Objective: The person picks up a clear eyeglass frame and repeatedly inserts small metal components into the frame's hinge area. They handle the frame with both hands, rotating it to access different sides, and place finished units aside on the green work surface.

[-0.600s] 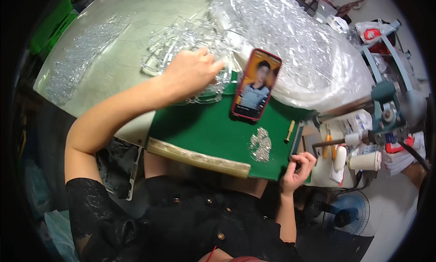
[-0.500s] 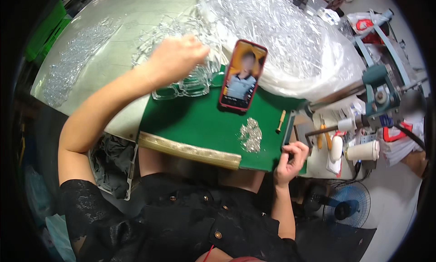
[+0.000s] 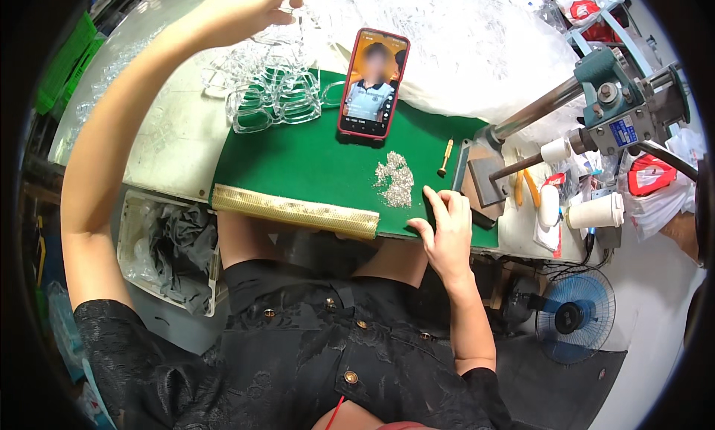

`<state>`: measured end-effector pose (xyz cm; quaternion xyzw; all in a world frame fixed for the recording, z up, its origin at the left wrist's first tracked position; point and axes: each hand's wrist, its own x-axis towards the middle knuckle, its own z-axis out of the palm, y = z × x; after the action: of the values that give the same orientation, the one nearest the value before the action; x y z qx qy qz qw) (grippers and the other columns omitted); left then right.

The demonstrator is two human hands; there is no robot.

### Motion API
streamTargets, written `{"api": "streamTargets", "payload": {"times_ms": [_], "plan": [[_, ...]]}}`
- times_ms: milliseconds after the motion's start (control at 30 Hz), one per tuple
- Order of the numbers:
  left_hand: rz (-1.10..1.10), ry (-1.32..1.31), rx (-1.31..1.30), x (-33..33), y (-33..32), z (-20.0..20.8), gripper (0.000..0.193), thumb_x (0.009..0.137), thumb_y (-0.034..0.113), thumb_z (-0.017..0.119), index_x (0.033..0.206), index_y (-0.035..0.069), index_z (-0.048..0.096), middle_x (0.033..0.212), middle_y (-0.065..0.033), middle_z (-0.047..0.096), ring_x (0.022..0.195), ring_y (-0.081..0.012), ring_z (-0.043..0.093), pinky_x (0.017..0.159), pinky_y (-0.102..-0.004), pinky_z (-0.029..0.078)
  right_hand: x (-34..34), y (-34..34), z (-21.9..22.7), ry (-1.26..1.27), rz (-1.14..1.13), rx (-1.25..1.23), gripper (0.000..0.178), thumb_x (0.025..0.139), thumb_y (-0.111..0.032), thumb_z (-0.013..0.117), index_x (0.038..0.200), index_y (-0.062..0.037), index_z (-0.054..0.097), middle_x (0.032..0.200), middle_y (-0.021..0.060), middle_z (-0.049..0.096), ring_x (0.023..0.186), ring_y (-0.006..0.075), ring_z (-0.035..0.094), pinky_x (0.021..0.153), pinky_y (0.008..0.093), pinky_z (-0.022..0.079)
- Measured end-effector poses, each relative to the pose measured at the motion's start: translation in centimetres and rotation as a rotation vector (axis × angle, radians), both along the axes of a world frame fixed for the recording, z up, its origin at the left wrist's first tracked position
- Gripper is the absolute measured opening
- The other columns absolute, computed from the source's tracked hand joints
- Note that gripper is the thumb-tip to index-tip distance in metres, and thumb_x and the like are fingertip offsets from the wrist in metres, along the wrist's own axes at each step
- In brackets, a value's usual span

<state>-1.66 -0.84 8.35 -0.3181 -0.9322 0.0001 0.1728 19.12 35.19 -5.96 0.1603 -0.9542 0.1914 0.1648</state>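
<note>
My left hand (image 3: pixel 257 11) is stretched far out over heaped clear plastic pieces (image 3: pixel 287 39), its thumb apart from the bent fingers and nothing visible between them. Nearer to me, several clear eyeglass frames (image 3: pixel 275 102) lie stacked on the green mat (image 3: pixel 298 158). Over the mat's front right edge is my right hand (image 3: pixel 445 233), open, with thumb and fingers spread. Just beyond its fingertips sits a small pile of tiny silvery metal parts (image 3: pixel 396 180), too small to name exactly. A small brass-coloured screwdriver (image 3: pixel 446 159) lies to the right of the pile.
A red-cased phone (image 3: pixel 374 84) stands propped at the mat's back, playing video. Along the front edge runs a gold textured strip (image 3: pixel 298 211). To the right are a green bench press (image 3: pixel 611 95), orange-handled pliers (image 3: pixel 530 186), a white cup (image 3: pixel 596 211) and a fan (image 3: pixel 573 317).
My left hand has moved from above the eyeglass frames to farther away over the clear heap, its fingers loosening. My right hand has shifted left toward the metal parts. The view has tilted slightly.
</note>
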Motion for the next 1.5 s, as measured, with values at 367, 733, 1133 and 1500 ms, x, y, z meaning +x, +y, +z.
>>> {"api": "streamTargets", "payload": {"times_ms": [367, 733, 1133, 1500], "plan": [[0.063, -0.8, 1.015, 11.0, 0.5, 0.7, 0.047, 0.096, 0.022, 0.051, 0.135, -0.003, 0.043, 0.067, -0.0059, 0.053, 0.058, -0.0136, 0.058, 0.057, -0.0269, 0.052, 2.3, 1.2, -1.7, 0.039, 0.108, 0.12, 0.045, 0.079, -0.038, 0.064, 0.115, -0.0112, 0.063, 0.11, 0.0082, 0.056, 0.105, 0.0261, 0.052, 0.087, 0.0391, 0.037], [-0.356, -0.966, 1.505, 19.8, 6.3, -9.4, 0.063, 0.08, 0.03, 0.075, 0.123, -0.004, 0.043, 0.079, -0.0096, 0.064, 0.064, -0.0148, 0.063, 0.076, -0.0324, 0.053, -0.6, 0.8, -1.0, -0.201, 0.001, -0.368, 0.011, 0.074, -0.001, 0.069, 0.085, -0.003, 0.065, 0.078, 0.0074, 0.058, 0.074, 0.0247, 0.055, 0.066, 0.0336, 0.045], [-0.497, -0.762, 1.225, 18.9, 6.6, -12.4, 0.07, 0.077, 0.023, 0.08, 0.128, -0.004, 0.04, 0.112, -0.0143, 0.058, 0.075, -0.0176, 0.066, 0.088, -0.0369, 0.05, -0.4, 0.4, -0.9, -0.084, 0.107, -0.189, 0.013, 0.075, 0.005, 0.065, 0.085, -0.0015, 0.062, 0.08, 0.0109, 0.056, 0.074, 0.0279, 0.057, 0.066, 0.0355, 0.046], [-0.496, -0.711, 1.121, 18.5, 6.7, -12.4, 0.069, 0.074, 0.022, 0.082, 0.125, -0.005, 0.043, 0.113, -0.015, 0.059, 0.077, -0.0184, 0.068, 0.088, -0.0357, 0.05, -1.4, 1.3, -0.4, -0.268, 0.086, -0.292, 0.011, 0.074, 0.005, 0.069, 0.084, 0.0006, 0.065, 0.077, 0.007, 0.058, 0.07, 0.0166, 0.058, 0.062, 0.0265, 0.046]]}}
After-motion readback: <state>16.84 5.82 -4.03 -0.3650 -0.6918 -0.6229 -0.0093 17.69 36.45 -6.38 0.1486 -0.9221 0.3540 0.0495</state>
